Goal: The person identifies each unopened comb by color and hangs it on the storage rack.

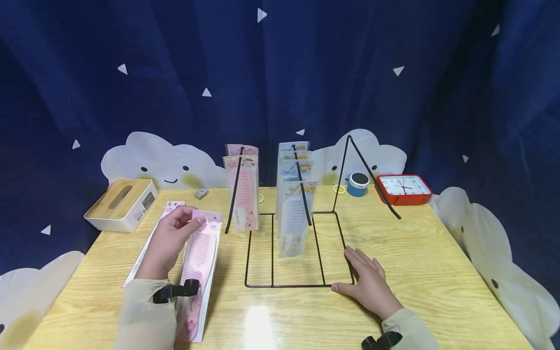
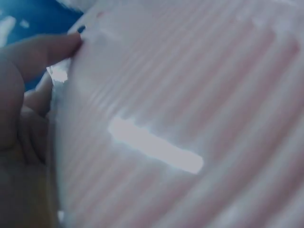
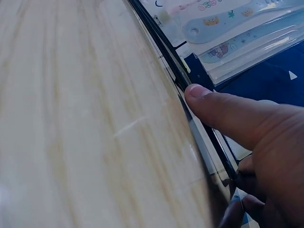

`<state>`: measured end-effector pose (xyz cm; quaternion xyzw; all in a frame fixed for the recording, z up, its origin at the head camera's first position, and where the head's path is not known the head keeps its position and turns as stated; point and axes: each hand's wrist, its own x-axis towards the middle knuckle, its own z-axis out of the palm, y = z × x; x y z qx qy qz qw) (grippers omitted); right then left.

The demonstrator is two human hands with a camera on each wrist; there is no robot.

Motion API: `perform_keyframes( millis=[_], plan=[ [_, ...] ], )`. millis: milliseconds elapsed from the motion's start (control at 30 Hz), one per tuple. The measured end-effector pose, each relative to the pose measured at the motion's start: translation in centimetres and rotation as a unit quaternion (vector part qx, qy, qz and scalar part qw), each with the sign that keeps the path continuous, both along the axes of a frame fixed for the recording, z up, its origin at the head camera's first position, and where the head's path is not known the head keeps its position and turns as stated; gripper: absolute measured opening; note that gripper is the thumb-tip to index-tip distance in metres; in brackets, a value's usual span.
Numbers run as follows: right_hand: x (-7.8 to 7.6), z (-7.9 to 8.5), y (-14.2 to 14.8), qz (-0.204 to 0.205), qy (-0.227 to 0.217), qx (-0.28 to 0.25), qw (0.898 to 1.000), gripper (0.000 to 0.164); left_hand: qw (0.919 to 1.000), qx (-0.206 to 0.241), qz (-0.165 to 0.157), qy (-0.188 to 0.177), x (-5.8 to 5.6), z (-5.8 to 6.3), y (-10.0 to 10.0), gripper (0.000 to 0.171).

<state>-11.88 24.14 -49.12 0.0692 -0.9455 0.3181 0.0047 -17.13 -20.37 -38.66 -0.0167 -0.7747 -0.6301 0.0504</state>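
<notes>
My left hand point(image 1: 168, 240) pinches the top of a packaged pink comb point(image 1: 199, 257) between thumb and fingers, holding it up at a tilt. Its clear wrapping and pink teeth fill most of the left wrist view. A second pink comb package point(image 1: 148, 248) lies on the table behind that hand. On the front right corner of a black wire rack point(image 1: 302, 286) rests my right hand point(image 1: 367, 282), fingers extended, thumb at the front bar. From the rack's left hook hang pink comb packages point(image 1: 246, 194), and from the middle hook several blue ones point(image 1: 293, 218). The right hook point(image 1: 372, 175) carries nothing.
A tissue box point(image 1: 122, 204) with a wooden lid stands at the back left, a small grey object point(image 1: 201, 193) beside it. Behind the rack at right are a blue-and-white cylinder point(image 1: 358, 184), a yellow ring point(image 1: 339, 189) and a red clock point(image 1: 403, 189). A dark blue curtain point(image 1: 280, 73) backs the table.
</notes>
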Motion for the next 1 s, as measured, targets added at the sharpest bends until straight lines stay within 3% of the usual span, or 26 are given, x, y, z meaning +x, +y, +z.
perform_keyframes(
  millis=[100, 133, 300, 433, 600, 767, 1000],
  plan=[
    [-0.1, 0.0, 0.0, 0.001, -0.002, -0.001, 1.000, 0.106, 0.9968, 0.044, -0.032, 0.058, 2.4, 1.8, 0.9, 0.004],
    [-0.1, 0.0, 0.0, 0.001, -0.003, -0.002, 1.000, 0.106, 0.9937, 0.056, -0.051, 0.082, 3.1, 2.3, 1.1, 0.007],
    [-0.1, 0.0, 0.0, 0.002, 0.001, -0.004, 1.000, 0.105, 0.9628, 0.082, -0.150, 0.209, 5.9, 4.0, 2.5, 0.017],
    [-0.1, 0.0, -0.1, 0.003, 0.004, -0.004, 1.000, 0.105, 0.9368, 0.098, -0.183, 0.282, 6.7, 4.6, 4.0, 0.015],
    [0.0, 0.0, 0.0, 0.004, 0.006, -0.003, 1.000, 0.104, 0.9115, 0.121, -0.186, 0.347, 6.6, 4.7, 5.8, 0.007],
    [0.0, 0.0, 0.0, 0.004, 0.006, -0.003, 1.000, 0.104, 0.9048, 0.131, -0.164, 0.370, 6.4, 4.8, 6.9, 0.004],
    [0.1, 0.0, 0.0, 0.002, 0.004, -0.002, 1.000, 0.103, 0.9095, 0.122, -0.150, 0.368, 6.3, 4.8, 7.5, 0.004]
  ],
)
